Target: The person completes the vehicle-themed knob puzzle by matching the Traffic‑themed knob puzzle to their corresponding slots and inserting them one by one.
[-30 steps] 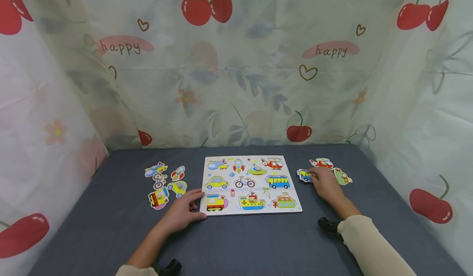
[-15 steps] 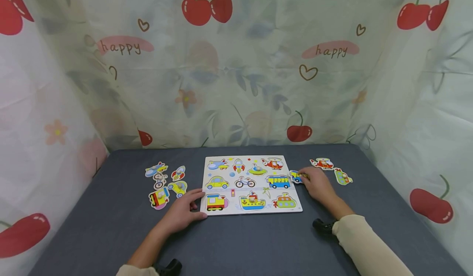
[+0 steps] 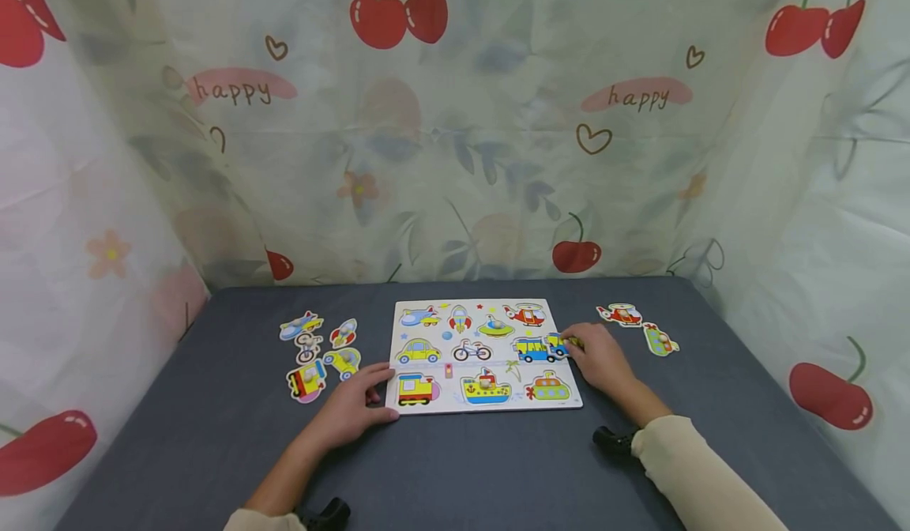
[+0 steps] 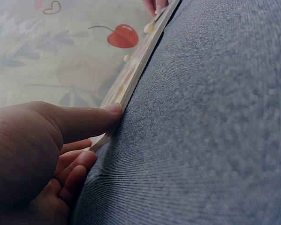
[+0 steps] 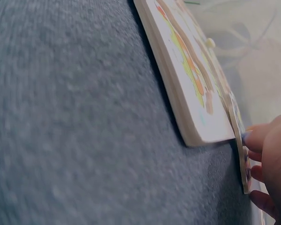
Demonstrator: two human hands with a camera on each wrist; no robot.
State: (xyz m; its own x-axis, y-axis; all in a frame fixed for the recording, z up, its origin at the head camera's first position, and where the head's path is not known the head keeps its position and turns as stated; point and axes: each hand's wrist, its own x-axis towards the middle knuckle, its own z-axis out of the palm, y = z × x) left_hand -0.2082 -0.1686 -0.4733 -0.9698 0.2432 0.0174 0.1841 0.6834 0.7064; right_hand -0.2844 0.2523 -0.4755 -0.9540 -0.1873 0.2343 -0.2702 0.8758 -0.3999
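Left hand (image 3: 348,410): grips the near-left corner of a white rectangular picture board (image 3: 451,395)
Right hand (image 3: 599,355): pinches a blue-and-yellow bus-shaped piece (image 3: 556,346) over the board's right edge

One left hand (image 3: 355,406) and one right hand (image 3: 599,357), so two in all, with one puzzle board (image 3: 449,402). I make it ten vehicle pieces (image 3: 306,386) (the bus (image 3: 557,346) in the right hand included): five loose left of the board, namely one plane (image 3: 300,326), one bicycle (image 3: 308,348), one rocket (image 3: 343,333), one car (image 3: 342,363) and one train (image 3: 306,379); two loose to its right, one helicopter (image 3: 620,315) and one submarine (image 3: 660,340); two sitting in the board, one boat (image 3: 485,391) and one flying saucer (image 3: 495,327).
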